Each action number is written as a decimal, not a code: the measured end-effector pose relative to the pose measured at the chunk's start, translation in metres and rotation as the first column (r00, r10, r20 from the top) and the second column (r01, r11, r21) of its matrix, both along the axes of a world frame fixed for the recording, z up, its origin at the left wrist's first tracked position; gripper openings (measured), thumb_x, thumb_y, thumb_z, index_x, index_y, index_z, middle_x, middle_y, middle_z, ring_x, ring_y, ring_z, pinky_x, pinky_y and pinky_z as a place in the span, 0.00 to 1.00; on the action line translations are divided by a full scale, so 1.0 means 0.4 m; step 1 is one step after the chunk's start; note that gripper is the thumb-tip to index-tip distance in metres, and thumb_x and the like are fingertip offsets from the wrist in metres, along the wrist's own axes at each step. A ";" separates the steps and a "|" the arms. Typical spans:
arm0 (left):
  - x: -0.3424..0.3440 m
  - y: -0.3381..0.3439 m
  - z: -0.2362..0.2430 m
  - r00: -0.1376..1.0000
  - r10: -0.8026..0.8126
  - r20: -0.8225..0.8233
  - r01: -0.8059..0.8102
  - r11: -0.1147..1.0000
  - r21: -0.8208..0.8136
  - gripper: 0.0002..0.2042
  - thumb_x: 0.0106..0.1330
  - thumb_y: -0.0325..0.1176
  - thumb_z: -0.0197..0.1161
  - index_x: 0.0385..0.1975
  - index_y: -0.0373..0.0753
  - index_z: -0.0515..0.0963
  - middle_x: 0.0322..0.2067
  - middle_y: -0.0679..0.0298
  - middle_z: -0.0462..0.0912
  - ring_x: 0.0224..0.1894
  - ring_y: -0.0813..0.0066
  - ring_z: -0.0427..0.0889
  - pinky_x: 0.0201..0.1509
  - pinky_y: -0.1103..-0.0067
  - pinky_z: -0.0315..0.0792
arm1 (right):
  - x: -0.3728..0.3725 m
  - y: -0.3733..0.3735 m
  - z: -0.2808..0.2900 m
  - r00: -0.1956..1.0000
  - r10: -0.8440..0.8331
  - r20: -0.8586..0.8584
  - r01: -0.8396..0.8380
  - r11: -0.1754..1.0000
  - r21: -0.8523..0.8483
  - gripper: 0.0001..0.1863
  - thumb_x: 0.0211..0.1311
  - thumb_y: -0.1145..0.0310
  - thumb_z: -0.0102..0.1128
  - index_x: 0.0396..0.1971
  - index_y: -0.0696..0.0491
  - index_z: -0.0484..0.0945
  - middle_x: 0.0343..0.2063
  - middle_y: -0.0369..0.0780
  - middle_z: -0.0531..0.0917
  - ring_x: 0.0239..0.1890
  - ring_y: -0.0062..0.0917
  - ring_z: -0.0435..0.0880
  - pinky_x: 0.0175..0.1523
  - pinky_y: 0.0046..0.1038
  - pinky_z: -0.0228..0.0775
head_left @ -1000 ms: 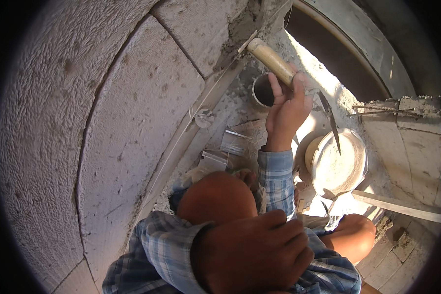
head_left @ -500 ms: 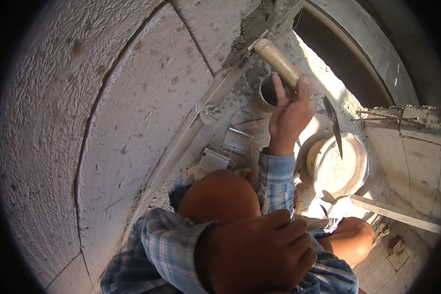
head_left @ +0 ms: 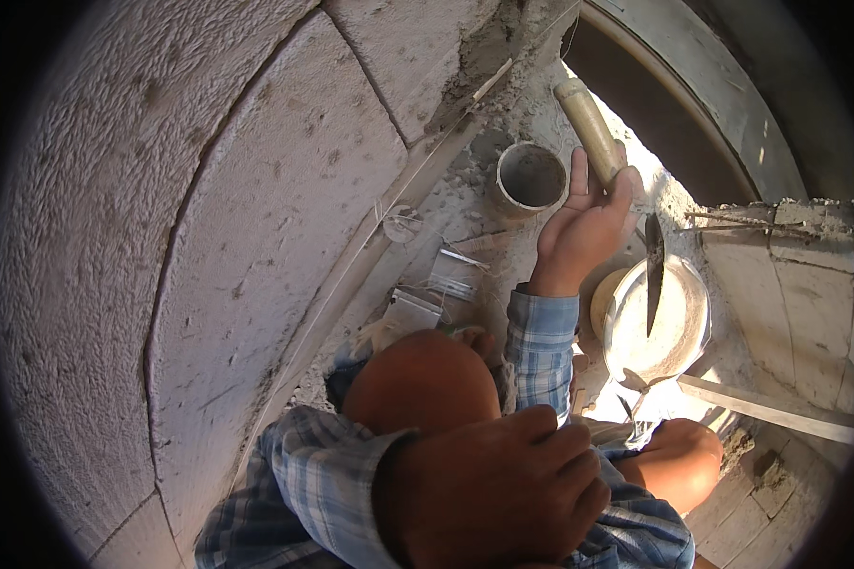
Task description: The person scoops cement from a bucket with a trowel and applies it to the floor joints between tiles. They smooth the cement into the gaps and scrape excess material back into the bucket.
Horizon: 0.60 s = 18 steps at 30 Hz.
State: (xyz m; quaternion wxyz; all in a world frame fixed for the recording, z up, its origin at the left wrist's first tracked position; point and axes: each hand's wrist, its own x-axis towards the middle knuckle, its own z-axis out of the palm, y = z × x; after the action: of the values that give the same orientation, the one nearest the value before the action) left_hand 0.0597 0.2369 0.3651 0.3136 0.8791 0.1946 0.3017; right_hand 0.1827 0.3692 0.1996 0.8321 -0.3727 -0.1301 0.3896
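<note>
My right hand [head_left: 588,228] is closed round the wooden handle of a trowel [head_left: 586,119], palm turned upward, with one finger sticking out. The handle end points up and away. Below the hand the narrow dark blade hangs over a pale round basin [head_left: 669,327]. Just left of the hand stands a round container [head_left: 531,177] with grey material inside. Nearer to me, my left hand [head_left: 503,488] lies across my lap with its fingers curled. What those fingers hold, if anything, is hidden.
A wall of large pale slabs [head_left: 285,190] fills the left side, with a taut string [head_left: 351,261] along its foot. Metal pieces [head_left: 455,275] lie on the dusty floor. At right are a wooden strip [head_left: 769,410] and a block wall [head_left: 750,294].
My right hand has shifted right and slightly toward me with the trowel, so the handle stands steeper and the round container is uncovered. The left hand has hardly moved.
</note>
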 end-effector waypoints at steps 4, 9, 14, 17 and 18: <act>0.007 0.001 0.004 1.000 -0.005 0.006 0.005 1.000 -0.002 0.08 0.50 0.37 0.61 0.20 0.41 0.72 0.20 0.70 0.72 0.29 0.76 0.72 0.35 0.80 0.66 | -0.043 0.007 -0.004 0.982 0.186 0.044 -0.184 0.982 -0.049 0.19 0.71 0.70 0.48 0.54 0.67 0.62 0.55 0.55 0.73 0.55 0.41 0.78 0.54 0.40 0.81; -0.009 0.009 0.017 0.999 -0.026 -0.030 0.024 0.999 -0.046 0.07 0.50 0.36 0.61 0.21 0.41 0.72 0.20 0.70 0.71 0.28 0.76 0.72 0.33 0.80 0.66 | 0.003 0.007 -0.007 0.998 -0.013 0.067 0.016 0.999 -0.046 0.17 0.71 0.70 0.47 0.53 0.65 0.63 0.56 0.55 0.72 0.58 0.41 0.76 0.57 0.41 0.79; -0.014 0.011 0.017 0.997 -0.027 -0.071 0.027 1.000 -0.002 0.07 0.49 0.36 0.60 0.20 0.41 0.72 0.20 0.70 0.71 0.28 0.76 0.72 0.32 0.80 0.66 | 0.017 0.002 0.004 0.993 -0.104 0.060 0.104 0.994 -0.011 0.16 0.72 0.69 0.47 0.52 0.64 0.64 0.56 0.54 0.72 0.57 0.39 0.76 0.57 0.40 0.79; -0.010 0.006 0.012 1.000 -0.004 -0.027 0.003 1.000 -0.026 0.07 0.49 0.36 0.60 0.20 0.42 0.71 0.20 0.70 0.71 0.27 0.76 0.72 0.32 0.80 0.66 | 0.003 0.014 -0.004 0.996 -0.080 0.050 0.079 0.997 0.009 0.14 0.72 0.70 0.47 0.50 0.63 0.64 0.55 0.53 0.72 0.56 0.39 0.77 0.55 0.40 0.80; -0.011 0.008 0.011 1.000 -0.009 -0.021 0.009 0.999 -0.033 0.07 0.49 0.36 0.60 0.20 0.42 0.71 0.20 0.70 0.71 0.27 0.76 0.72 0.32 0.80 0.66 | -0.018 0.020 -0.007 0.997 -0.054 0.046 0.053 0.999 0.005 0.13 0.72 0.70 0.47 0.49 0.62 0.64 0.55 0.53 0.72 0.56 0.40 0.77 0.55 0.40 0.81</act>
State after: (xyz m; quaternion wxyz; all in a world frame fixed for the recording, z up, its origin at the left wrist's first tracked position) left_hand 0.0555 0.2400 0.3694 0.3271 0.8779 0.1988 0.2878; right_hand 0.1756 0.3773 0.1969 0.8397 -0.3835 -0.1400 0.3582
